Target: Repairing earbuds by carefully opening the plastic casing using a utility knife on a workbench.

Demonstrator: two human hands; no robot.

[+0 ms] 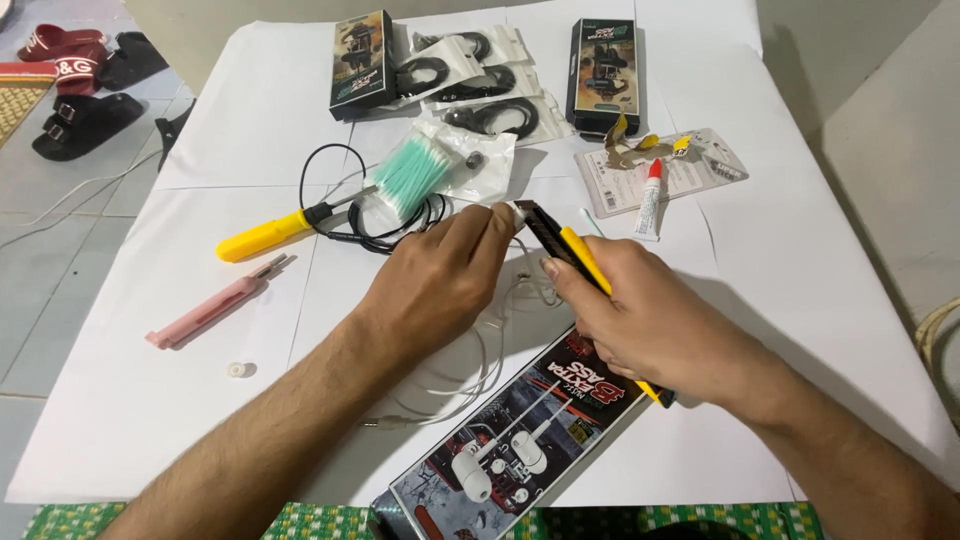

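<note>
The right hand (650, 320) is gripping a yellow-and-black utility knife (565, 245), fingers wrapped around its yellow handle and thumb lying along the side, with the dark blade end pointing far and left toward the other hand. The left hand (440, 280) is pinching something small between thumb and fingertips just at the knife's tip; what it is pinching is too small to tell, though a thin white earphone cable (480, 370) is looping on the white paper sheet (200, 400) beneath and near both hands. Just near the right wrist, a printed earphone box with a clear window showing white earbuds (510, 450) is lying at an angle. To the left, a yellow-handled screwdriver (275, 233) and a pink plastic tool (210, 312) are resting well apart from the hands. Farther away, a clear bag of green-tipped cotton swabs (415, 170) is sitting beside a coiled black cable (375, 225), and a small white glue tube with a red cap (650, 200) is lying to the right.
</note>
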